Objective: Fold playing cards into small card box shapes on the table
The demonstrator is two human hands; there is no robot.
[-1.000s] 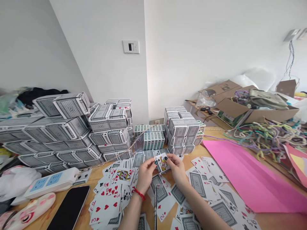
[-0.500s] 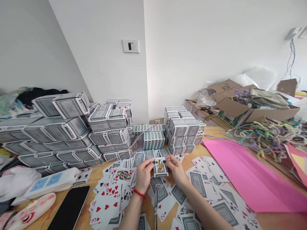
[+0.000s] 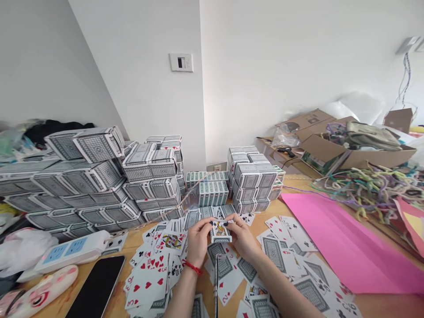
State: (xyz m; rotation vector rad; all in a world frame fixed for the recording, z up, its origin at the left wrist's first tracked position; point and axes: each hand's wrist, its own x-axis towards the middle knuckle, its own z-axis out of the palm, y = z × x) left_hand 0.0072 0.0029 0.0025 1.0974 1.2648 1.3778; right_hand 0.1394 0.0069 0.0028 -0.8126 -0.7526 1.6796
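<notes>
A small squared stack of glossy cards (image 3: 221, 232) is pinched between the left hand (image 3: 198, 240) and right hand (image 3: 243, 238), above loose rectangular cards (image 3: 149, 278) scattered on the wooden bench (image 3: 132, 243).

Bright, even daylight filled the room, strongest at the right, where the plastic bags (image 3: 361, 106) blew out almost white. Soft shadows only under the left hand (image 3: 198, 238) and right hand (image 3: 244, 237). The cards (image 3: 220, 231) they held read sharp. At the left edge, the stacked boxes (image 3: 66, 176) looked stretched and slightly smeared by the wide lens.
</notes>
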